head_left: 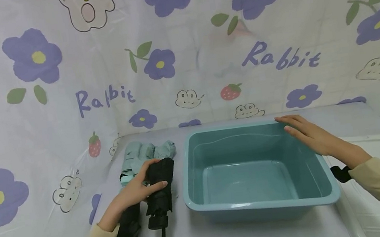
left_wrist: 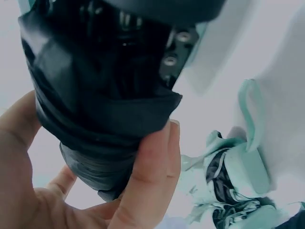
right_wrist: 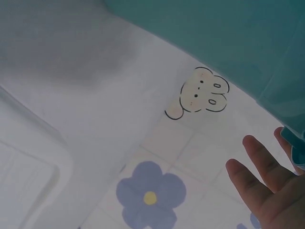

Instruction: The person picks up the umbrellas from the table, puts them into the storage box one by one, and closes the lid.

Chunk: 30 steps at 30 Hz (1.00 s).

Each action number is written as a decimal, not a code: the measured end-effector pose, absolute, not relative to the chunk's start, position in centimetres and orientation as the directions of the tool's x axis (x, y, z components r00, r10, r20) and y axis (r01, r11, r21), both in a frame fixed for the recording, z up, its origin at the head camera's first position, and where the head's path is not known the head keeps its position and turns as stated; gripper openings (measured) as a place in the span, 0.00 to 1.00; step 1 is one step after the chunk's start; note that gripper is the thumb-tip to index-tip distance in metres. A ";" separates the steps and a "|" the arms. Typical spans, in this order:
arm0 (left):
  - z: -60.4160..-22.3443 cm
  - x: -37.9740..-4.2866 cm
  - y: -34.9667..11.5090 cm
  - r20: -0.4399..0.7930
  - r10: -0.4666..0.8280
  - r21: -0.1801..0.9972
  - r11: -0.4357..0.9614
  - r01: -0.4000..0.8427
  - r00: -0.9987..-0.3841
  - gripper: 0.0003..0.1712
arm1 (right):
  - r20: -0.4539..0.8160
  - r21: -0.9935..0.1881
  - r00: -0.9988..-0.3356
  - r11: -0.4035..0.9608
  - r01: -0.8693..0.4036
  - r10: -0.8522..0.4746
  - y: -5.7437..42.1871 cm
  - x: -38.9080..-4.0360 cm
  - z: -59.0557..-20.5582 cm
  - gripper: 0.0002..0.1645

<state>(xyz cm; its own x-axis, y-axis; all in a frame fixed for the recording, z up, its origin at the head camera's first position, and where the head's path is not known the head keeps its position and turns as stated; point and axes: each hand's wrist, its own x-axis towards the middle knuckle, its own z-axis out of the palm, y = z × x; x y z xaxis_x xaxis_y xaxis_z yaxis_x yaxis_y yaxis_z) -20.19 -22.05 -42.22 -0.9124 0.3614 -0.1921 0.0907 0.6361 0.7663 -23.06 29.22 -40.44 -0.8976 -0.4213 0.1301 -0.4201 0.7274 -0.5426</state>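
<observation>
My left hand grips a folded black umbrella, its thumb across one side and its fingers around the other. The umbrella's handle and wrist loop point toward me. Up close in the left wrist view, the gathered black cloth sits between thumb and fingers. My right hand rests on the back right corner of a teal basin, fingers extended over the rim. The basin's inside holds nothing that I can see. Below that rim, the right wrist view shows the fingers spread beside the basin's outer wall.
Another black umbrella lies under my left forearm. Behind it are folded pale green umbrellas. A white tray or lid lies right of the basin, under my right arm. Patterned cloth hangs behind the table.
</observation>
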 end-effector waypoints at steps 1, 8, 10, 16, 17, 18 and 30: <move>-42.1 -20.3 -22.0 -0.190 0.365 0.770 0.632 0.092 -0.912 0.41 | 0.136 -0.548 -0.896 0.721 -0.424 -0.423 29.2 -23.1 -40.5 0.28; -41.0 -21.4 -21.4 -0.147 0.406 0.813 0.569 0.124 -0.902 0.41 | 0.150 -0.549 -0.898 0.720 -0.424 -0.414 29.3 -23.0 -40.4 0.28; -40.7 -21.7 -21.2 -0.143 0.410 0.823 0.555 0.122 -0.901 0.40 | 0.152 -0.550 -0.897 0.719 -0.425 -0.414 29.4 -23.0 -40.4 0.28; -39.9 -21.9 -20.5 -0.159 0.360 0.836 0.545 0.069 -0.919 0.41 | 0.150 -0.552 -0.894 0.714 -0.431 -0.423 29.4 -23.1 -40.7 0.29; -39.7 -21.9 -20.4 -0.163 0.350 0.839 0.541 0.057 -0.922 0.42 | 0.149 -0.550 -0.893 0.715 -0.431 -0.424 29.4 -23.1 -40.8 0.29; -39.5 -22.0 -20.3 -0.168 0.340 0.844 0.534 0.043 -0.925 0.42 | 0.147 -0.549 -0.894 0.717 -0.430 -0.424 29.4 -23.1 -40.8 0.29; -35.8 -22.1 -18.0 -0.155 0.374 0.908 0.419 0.017 -0.914 0.39 | 0.130 -0.536 -0.904 0.739 -0.409 -0.407 29.6 -23.1 -40.9 0.30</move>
<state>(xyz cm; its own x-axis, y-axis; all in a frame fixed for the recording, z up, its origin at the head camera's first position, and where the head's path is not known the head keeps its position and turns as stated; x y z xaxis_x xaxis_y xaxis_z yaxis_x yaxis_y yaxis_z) -22.11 -17.95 -35.81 -0.9143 0.3740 -0.1552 0.0171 0.4187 0.9080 -23.12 29.62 -40.91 -0.9042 -0.4067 0.1302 -0.4093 0.7387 -0.5355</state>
